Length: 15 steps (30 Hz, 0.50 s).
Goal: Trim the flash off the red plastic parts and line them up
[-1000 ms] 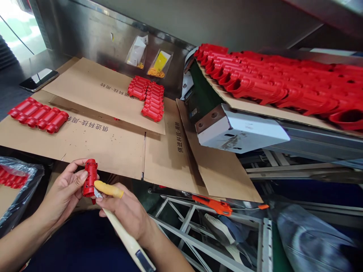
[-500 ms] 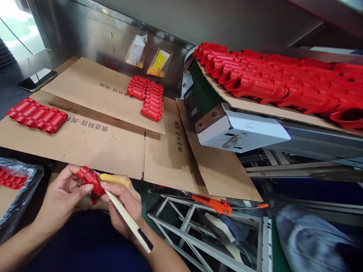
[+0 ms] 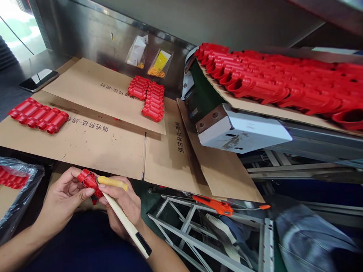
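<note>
My left hand (image 3: 62, 198) is closed round a red plastic tubular part (image 3: 88, 180), thumb on its near side. Against the other end of that part, my right hand (image 3: 124, 206) grips a slim cream-handled tool (image 3: 126, 223) with a black band near its butt. The tool's tip is hidden at the red part, so I cannot tell its kind. A yellow finger cot (image 3: 113, 183) covers one finger of my right hand. Both hands are in front of the near edge of the cardboard (image 3: 113, 158).
Red parts lie in a row (image 3: 39, 115) at left and in a cluster (image 3: 153, 98) farther back. A long tray of red parts (image 3: 263, 79) is on the right above a white bracket (image 3: 244, 130). A phone (image 3: 39, 80) and an orange-handled tool (image 3: 215, 205) are also there.
The red part and the cream-handled tool have shifted slightly toward me and to the left. Both hands keep their hold.
</note>
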### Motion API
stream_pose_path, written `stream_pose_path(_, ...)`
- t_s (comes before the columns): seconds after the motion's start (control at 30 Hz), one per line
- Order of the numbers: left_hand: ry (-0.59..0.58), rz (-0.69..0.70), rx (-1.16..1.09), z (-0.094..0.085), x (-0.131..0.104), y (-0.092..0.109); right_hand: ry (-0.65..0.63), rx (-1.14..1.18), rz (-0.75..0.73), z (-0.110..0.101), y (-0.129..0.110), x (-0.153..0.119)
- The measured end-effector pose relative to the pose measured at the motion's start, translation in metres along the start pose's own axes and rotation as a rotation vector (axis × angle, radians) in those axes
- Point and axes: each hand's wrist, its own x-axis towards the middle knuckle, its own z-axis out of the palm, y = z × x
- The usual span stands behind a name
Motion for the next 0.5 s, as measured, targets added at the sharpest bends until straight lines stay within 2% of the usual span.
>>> stream_pose_path(0.5,0.029,0.014,0.005,0.0044,-0.0012,0.0001,0.016,0.008,0.043,-0.0008,-0.0039,-0.0030)
